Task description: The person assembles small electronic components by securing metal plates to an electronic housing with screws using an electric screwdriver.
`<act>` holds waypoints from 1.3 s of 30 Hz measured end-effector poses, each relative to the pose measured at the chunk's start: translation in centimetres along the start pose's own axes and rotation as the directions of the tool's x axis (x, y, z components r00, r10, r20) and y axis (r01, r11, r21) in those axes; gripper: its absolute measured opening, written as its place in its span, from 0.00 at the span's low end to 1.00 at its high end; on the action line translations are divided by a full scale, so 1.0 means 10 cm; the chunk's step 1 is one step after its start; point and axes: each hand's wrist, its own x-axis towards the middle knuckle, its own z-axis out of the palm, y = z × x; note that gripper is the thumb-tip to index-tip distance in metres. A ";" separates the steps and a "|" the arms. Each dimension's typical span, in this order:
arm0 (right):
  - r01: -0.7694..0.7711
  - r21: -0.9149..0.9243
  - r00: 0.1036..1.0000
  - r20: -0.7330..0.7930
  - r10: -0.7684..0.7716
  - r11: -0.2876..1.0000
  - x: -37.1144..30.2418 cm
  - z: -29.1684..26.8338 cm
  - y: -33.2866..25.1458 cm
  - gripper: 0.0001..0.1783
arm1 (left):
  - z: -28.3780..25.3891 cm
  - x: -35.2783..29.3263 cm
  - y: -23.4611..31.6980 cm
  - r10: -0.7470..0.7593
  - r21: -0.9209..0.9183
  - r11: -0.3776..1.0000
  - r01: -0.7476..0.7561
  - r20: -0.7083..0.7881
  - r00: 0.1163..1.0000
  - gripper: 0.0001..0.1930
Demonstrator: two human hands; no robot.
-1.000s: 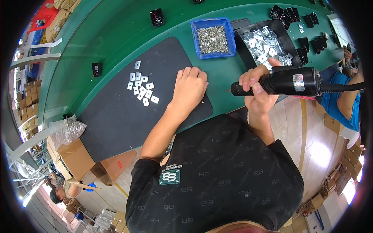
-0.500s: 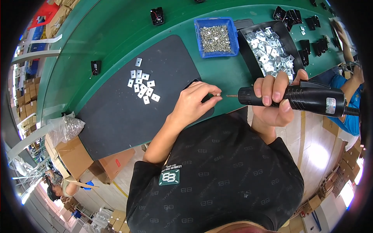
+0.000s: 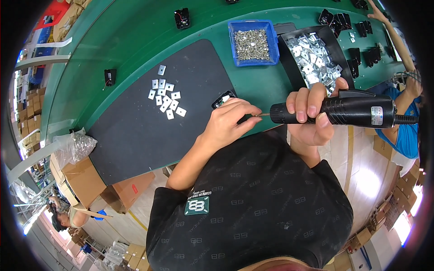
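My right hand (image 3: 312,110) is wrapped round a black electric screwdriver (image 3: 355,111), held level with its bit (image 3: 266,114) pointing left. My left hand (image 3: 228,122) pinches a small screw between thumb and forefinger, right at the bit's tip; the fingertips mostly cover the screw. Just beyond the left knuckles lies a small black plastic housing (image 3: 220,100) with a pale piece in it, partly hidden by the hand. Farther left, several square metal plates (image 3: 166,100) with holes are spread on a dark mat (image 3: 135,135).
A blue bin (image 3: 232,45) of screws stands at the back, beside a black tray (image 3: 288,63) heaped with metal plates. More black housings (image 3: 355,58) sit at the far right and on the green belt (image 3: 144,36). Another person's arm (image 3: 400,45) reaches in at the right.
The screwdriver has moved left, and its bit now meets the screw at my left fingertips. My left hand has shifted slightly right, showing more of the housing. The other person's arm has moved.
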 end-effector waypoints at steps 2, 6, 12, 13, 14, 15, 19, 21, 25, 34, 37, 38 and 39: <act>-0.001 0.002 1.000 0.002 0.001 1.000 0.00 0.00 0.00 0.40 | 0.00 -0.01 0.00 -0.006 -0.009 1.000 0.006 -0.004 1.000 0.10; -0.011 0.013 0.998 0.058 0.010 1.000 0.00 -0.01 0.01 0.40 | 0.01 -0.02 0.00 0.014 0.010 1.000 -0.014 -0.012 1.000 0.12; 0.010 0.044 0.949 0.313 -0.023 0.999 0.03 -0.11 0.04 0.37 | 0.00 0.00 0.00 0.102 0.082 0.991 -0.102 0.009 0.995 0.13; -0.001 0.025 0.946 0.325 -0.007 1.000 0.03 -0.11 0.04 0.37 | 0.00 0.00 0.00 0.122 0.101 0.987 -0.122 0.011 0.992 0.14; -0.013 0.007 0.941 0.338 0.010 1.000 0.03 -0.10 0.04 0.37 | -0.01 -0.01 0.00 0.121 0.102 0.987 -0.121 0.010 0.993 0.14; -0.014 0.008 0.941 0.338 0.011 1.000 0.03 -0.10 0.05 0.37 | -0.01 -0.01 -0.01 0.118 0.111 0.986 -0.121 0.028 0.993 0.14; -0.044 -0.025 0.960 0.276 0.049 0.999 0.00 -0.08 0.08 0.37 | -0.01 -0.02 -0.02 0.111 0.125 0.985 -0.116 0.045 0.993 0.14; -0.044 -0.014 0.967 0.252 0.046 0.999 -0.01 -0.08 0.09 0.37 | 0.01 -0.04 -0.03 0.099 0.121 0.987 -0.103 0.031 0.995 0.14; -0.017 0.017 0.964 0.267 0.012 1.000 0.01 -0.11 0.14 0.35 | -0.04 -0.07 -0.04 0.114 0.229 0.966 -0.117 0.026 0.993 0.20; -0.011 -0.079 0.980 0.197 0.026 0.997 0.00 -0.11 0.27 0.35 | -0.15 -0.35 -0.22 -0.247 0.598 0.758 0.262 -0.110 0.963 0.40; -0.043 -0.145 0.986 0.153 0.065 0.988 -0.01 -0.04 0.30 0.35 | -0.14 -0.35 -0.32 -0.150 0.579 0.799 0.163 -0.070 0.986 0.32; -0.062 -0.160 0.988 0.132 0.084 0.985 -0.02 -0.03 0.32 0.35 | -0.14 -0.32 -0.28 -0.151 0.577 0.800 0.166 -0.074 0.986 0.32; -0.065 -0.162 0.987 0.136 0.087 0.985 -0.02 -0.02 0.34 0.35 | -0.14 -0.30 -0.25 -0.222 0.546 0.811 0.210 -0.045 0.974 0.32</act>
